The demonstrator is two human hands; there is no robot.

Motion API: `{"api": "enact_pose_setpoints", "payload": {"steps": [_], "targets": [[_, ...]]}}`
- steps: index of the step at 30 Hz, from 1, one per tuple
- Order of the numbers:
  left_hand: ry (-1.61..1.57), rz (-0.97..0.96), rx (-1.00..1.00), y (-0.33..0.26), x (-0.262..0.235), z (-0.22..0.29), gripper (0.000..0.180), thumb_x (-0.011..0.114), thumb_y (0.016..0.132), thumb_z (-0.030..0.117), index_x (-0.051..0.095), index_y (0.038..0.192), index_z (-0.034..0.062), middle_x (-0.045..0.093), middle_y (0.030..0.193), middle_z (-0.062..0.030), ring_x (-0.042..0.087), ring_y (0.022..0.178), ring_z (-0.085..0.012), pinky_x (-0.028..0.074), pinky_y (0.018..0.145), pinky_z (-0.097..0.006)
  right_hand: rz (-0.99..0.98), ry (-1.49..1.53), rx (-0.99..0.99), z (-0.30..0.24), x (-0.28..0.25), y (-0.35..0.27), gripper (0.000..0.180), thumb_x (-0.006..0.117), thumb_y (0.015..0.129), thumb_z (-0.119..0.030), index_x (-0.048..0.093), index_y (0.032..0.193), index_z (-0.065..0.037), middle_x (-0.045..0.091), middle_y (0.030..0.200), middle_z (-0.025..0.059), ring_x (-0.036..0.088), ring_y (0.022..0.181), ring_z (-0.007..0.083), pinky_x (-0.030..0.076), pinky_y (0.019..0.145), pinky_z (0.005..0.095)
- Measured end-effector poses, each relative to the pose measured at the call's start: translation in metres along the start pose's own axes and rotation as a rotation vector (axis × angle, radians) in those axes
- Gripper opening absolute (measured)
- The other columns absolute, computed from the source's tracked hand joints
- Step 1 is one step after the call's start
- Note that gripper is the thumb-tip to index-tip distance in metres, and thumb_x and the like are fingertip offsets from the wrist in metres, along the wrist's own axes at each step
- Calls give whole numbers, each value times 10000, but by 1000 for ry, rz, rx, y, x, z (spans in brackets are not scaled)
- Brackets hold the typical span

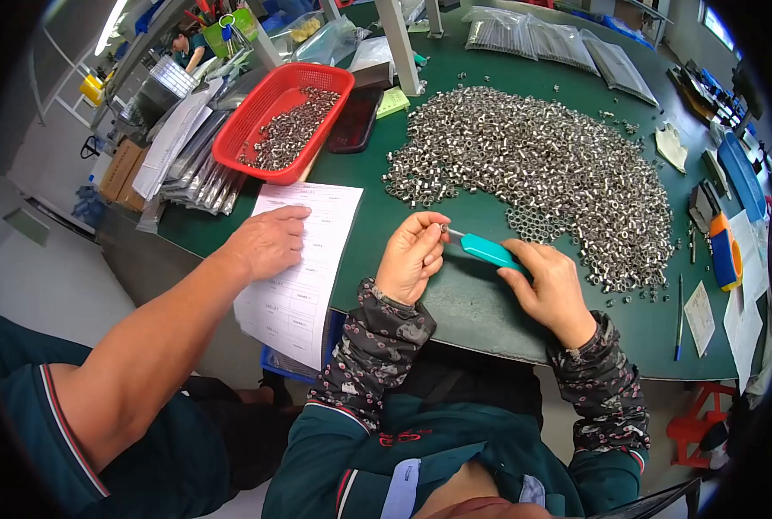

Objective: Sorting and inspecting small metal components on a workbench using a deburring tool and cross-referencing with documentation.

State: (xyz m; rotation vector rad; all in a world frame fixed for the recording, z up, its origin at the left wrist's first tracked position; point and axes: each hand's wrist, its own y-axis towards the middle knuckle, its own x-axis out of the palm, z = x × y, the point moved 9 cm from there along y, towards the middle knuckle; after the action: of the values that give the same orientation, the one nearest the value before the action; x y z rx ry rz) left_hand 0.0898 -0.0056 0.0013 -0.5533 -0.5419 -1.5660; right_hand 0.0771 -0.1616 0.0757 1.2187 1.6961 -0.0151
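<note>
My left hand [412, 258] pinches a small metal ring [444, 228] between thumb and fingertips, above the front of the green table [472, 303]. My right hand [546, 290] is closed around the handle of a teal-handled tool [487, 250] with a thin metal shaft. The shaft points left and its tip meets the ring; whether it is inside the ring is too small to tell. Beyond both hands spreads a large heap of small metal rings [533, 147]. A flat patch of rings standing on end [537, 225] lies just past my right hand.
A co-worker's hand [269, 242] rests on a printed sheet [291, 303] at left. Behind it stands a red plastic basket [222, 147] holding more rings, beside a dark phone-like slab [356, 119]. At right lie a pen [679, 320], a tape dispenser [726, 251] and a glove [671, 147].
</note>
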Motion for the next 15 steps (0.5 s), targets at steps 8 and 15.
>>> {"api": "enact_pose_setpoints", "payload": {"steps": [8, 15], "targets": [[31, 20, 12, -1, -1, -3, 127, 477, 868, 105, 515, 958, 23, 492, 716, -5, 310, 465, -1, 230, 374, -137, -78, 18, 30, 3, 5, -2, 230, 595, 736, -185, 557, 925, -59, 522, 630, 103, 530, 591, 284, 421, 527, 379], [71, 35, 16, -1, -3, -2, 128, 501, 857, 113, 527, 923, 7, 491, 679, -7, 288, 438, 1, 214, 378, -146, -91, 13, 36, 3, 5, -1, 230, 601, 731, -189, 568, 921, -63, 522, 625, 103, 531, 581, 286, 424, 517, 380]]}}
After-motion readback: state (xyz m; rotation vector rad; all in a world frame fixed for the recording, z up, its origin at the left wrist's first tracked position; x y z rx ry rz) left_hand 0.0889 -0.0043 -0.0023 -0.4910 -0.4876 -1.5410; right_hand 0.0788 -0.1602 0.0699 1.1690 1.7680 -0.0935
